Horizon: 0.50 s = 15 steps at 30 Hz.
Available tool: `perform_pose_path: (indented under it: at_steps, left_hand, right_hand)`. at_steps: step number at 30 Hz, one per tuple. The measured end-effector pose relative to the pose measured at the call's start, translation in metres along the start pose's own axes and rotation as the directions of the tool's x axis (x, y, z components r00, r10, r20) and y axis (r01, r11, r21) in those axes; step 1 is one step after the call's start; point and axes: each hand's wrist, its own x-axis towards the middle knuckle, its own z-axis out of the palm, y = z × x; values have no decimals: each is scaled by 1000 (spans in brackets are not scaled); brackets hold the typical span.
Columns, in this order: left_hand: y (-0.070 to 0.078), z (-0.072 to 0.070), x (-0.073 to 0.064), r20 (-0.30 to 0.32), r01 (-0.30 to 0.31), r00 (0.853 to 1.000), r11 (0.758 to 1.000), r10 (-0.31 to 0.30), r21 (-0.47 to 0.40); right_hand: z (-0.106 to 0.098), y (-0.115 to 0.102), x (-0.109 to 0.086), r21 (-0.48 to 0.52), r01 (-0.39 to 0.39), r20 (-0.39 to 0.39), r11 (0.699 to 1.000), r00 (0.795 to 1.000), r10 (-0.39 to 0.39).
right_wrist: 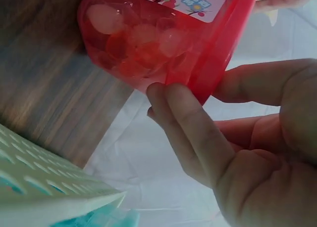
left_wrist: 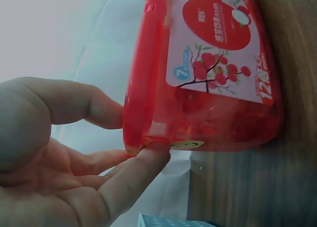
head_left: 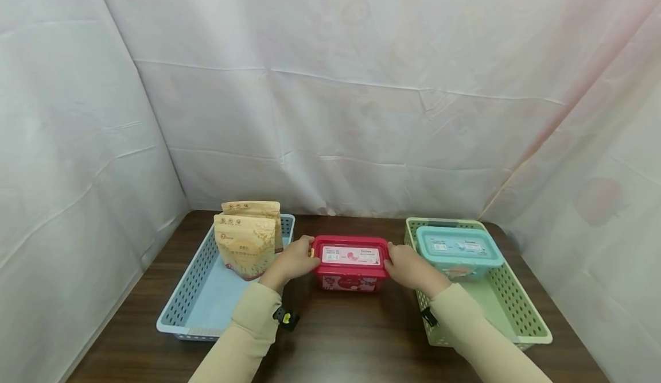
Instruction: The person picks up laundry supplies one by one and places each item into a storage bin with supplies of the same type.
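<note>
Between my two hands is a red lidded plastic box (head_left: 351, 256) with a pink-and-white label, at the middle of the dark table. My left hand (head_left: 296, 258) grips its left end, thumb on the lid and fingers under the rim, as the left wrist view shows. At the opposite end my right hand (head_left: 409, 265) pinches the lid's edge the same way. Through the see-through wall (right_wrist: 143, 44), pale and red round pieces show in the right wrist view. Whether the box touches the table I cannot tell.
To the left stands a blue perforated basket (head_left: 178, 305) with two yellow pouches (head_left: 245, 242) upright in it. A green basket (head_left: 534, 331) on the right holds a turquoise lidded box (head_left: 459, 248) in its back part. A white curtain (head_left: 330, 113) hangs behind the table.
</note>
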Motion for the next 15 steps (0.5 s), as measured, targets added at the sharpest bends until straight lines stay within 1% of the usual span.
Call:
perform_pose_path:
  at_steps: [3,7,15]
  left_hand:
    - [1,-1,-9,26,-25,999,1000,25,7]
    - [1,-2,-19,53,-53,997,999,53,-12]
    - [-5,-1,-34,92,-82,992,996,84,-32]
  right_hand:
    - [0,-5,-11,-5,-1,-9,1000,1000,1]
    - [1,-11,-23,-17,13,-25,1000,1000,-13]
    - [5,-17,-38,-25,37,-59,999,998,-38]
